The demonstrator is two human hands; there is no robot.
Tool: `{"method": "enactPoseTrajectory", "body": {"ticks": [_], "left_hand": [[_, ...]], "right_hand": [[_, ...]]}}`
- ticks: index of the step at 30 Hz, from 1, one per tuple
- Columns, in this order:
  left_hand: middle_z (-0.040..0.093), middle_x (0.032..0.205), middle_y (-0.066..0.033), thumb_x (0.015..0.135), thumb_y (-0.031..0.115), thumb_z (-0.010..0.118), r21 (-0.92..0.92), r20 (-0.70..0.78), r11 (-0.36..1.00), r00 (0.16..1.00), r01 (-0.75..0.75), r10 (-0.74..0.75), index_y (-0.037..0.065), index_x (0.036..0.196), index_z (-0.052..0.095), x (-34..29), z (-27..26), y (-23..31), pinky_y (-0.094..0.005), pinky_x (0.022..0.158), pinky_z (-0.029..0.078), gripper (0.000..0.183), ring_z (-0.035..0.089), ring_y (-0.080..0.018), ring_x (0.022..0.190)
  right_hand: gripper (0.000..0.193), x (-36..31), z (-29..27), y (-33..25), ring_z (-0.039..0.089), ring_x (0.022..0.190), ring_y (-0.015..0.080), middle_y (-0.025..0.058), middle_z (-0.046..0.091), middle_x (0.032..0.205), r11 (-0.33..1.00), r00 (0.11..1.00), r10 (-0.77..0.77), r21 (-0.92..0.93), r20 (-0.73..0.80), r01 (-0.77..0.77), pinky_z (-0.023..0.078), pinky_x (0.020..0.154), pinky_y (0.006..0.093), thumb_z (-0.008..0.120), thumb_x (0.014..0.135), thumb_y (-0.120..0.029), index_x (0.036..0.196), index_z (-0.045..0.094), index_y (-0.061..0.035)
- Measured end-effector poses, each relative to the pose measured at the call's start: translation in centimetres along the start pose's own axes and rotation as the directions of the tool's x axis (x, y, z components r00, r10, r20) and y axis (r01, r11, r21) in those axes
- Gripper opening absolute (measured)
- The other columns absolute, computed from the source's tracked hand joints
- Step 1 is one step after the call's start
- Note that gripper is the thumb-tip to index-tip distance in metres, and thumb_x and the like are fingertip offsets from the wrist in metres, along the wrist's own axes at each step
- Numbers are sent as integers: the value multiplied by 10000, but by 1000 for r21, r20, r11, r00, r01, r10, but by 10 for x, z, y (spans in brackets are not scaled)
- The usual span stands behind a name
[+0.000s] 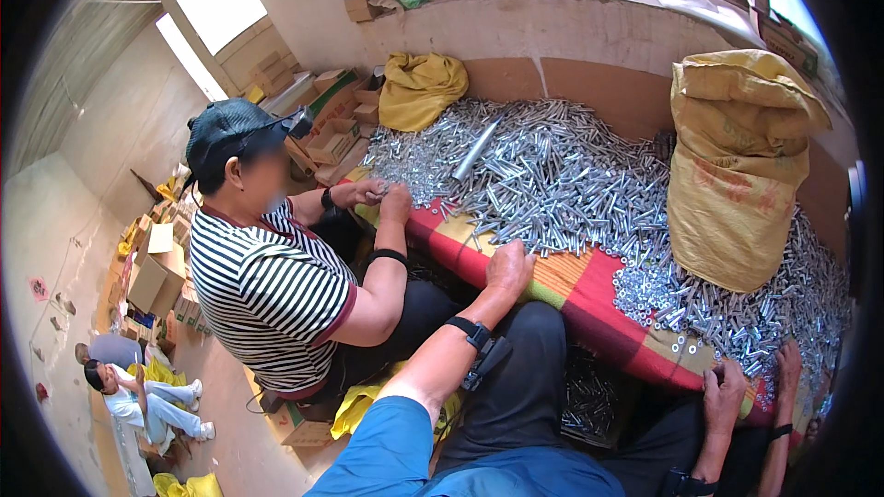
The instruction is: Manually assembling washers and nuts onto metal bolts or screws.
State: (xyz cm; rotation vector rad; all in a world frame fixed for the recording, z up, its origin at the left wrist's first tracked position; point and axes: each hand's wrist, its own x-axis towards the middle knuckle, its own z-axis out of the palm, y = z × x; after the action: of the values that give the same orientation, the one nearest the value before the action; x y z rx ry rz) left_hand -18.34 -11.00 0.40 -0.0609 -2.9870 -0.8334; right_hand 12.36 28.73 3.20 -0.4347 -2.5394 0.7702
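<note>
The metal bolts (571, 166) and small rings (637, 287) lie on the table (589, 290). Fingers of left hand (511, 267) and right hand (725, 388) are curled; whether they grip something, I cannot tell. Better to handle few pieces at once.

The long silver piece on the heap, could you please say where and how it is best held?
I would grip the long silver piece across its middle, from above: it lies slanted on top of the metal parts, its upper side exposed, and its narrow, elongated shape probably suits that.
</note>
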Motion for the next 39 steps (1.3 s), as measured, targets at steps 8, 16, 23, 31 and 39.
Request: {"method": "enactPoseTrajectory", "body": {"ticks": [8,16,23,31,39], "left_hand": [[708,905,-254,868,265,725,-133,-58,990,998,-41,33,-5,922,667,2,6,-6,-528,808,538,282,696,-433,910],[708,729,-138,843,112,707,-413,-217,896,973,-165,80,-32,887,671,-8,9,-25,-357,620,565,155,709,-208,653],[713,763,-149,846,122,718,-509,-216,839,972,-194,94,-29,933,694,-12,9,-16,-354,668,560,176,710,-219,700],[710,813,-192,837,138,720,-318,-221,910,955,-264,200,-23,912,703,-5,6,-30,-410,738,561,178,712,-319,773],[696,839,-204,820,140,724,-206,-182,936,951,-286,251,-14,859,687,-5,1,-32,-443,757,548,163,691,-368,815]], "right_hand": [[197,2,1,8,541,759,398,204,521,802,1000,1000,-2,-16,21,3,426,695,466,676,793,-45,827,512,58],[191,1,2,7,540,752,382,197,518,804,1000,1000,-4,-30,28,5,425,688,460,679,789,-37,842,520,54],[189,-1,1,14,547,749,387,197,525,806,999,999,6,-49,33,-4,431,692,463,674,787,-18,853,516,61],[188,2,6,11,526,692,334,172,498,746,997,998,-55,-56,-42,53,410,650,435,665,770,-13,786,488,48],[190,1,1,14,547,759,396,204,533,811,998,999,-6,-56,48,9,420,700,481,666,789,-34,834,504,53]]}}
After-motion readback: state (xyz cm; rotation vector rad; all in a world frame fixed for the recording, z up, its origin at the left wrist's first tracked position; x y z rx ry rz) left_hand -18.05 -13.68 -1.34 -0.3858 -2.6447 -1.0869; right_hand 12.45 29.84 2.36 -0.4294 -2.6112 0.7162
